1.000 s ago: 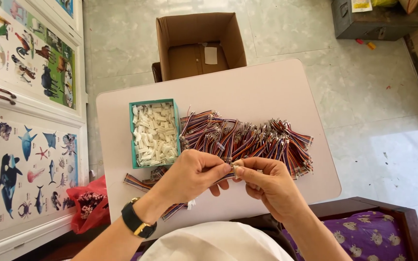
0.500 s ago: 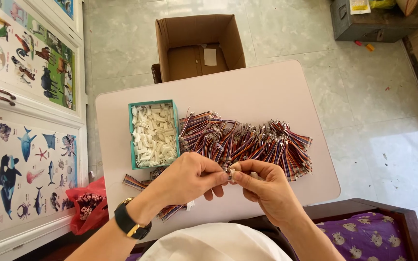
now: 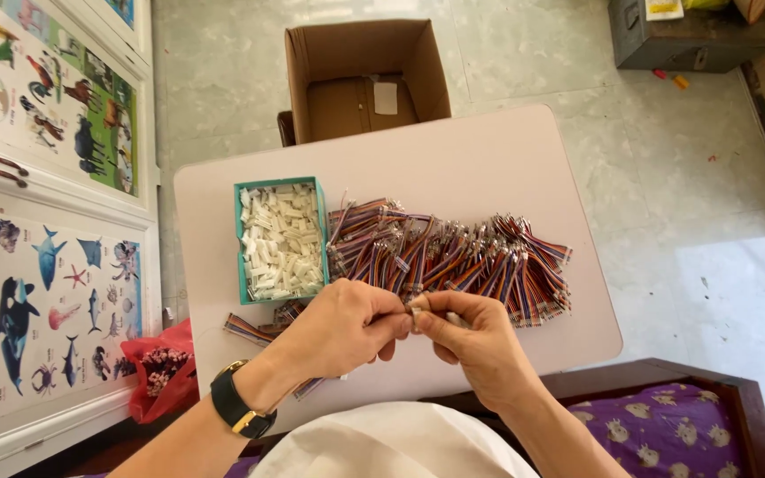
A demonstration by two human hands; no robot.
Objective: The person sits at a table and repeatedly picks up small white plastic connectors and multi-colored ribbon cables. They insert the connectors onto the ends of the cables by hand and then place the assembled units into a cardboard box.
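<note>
Head view: left hand (image 3: 343, 329) and right hand (image 3: 475, 341) are met fingertip to fingertip over the near edge of the pale table (image 3: 489, 159). Both are pinched shut on a small white connector w/ wire lead (image 3: 413, 310), mostly hidden by the fingers. The teal tray of white connectors (image 3: 281, 239) sits just beyond the left hand; the heap of multicoloured wire leads (image 3: 453, 257) lies beside it. Judged: terminals should be lined up square w/ the housing and pressed in gently, the grip kept close to the tips.

bench (image 3: 489, 168): I see smooth, matt pale laminate
carton (image 3: 360, 75): matt brown cardboard
connector housings (image 3: 281, 239): glossy white plastic
wire bundles (image 3: 453, 257): plastic-sheathed, multicoloured
</note>
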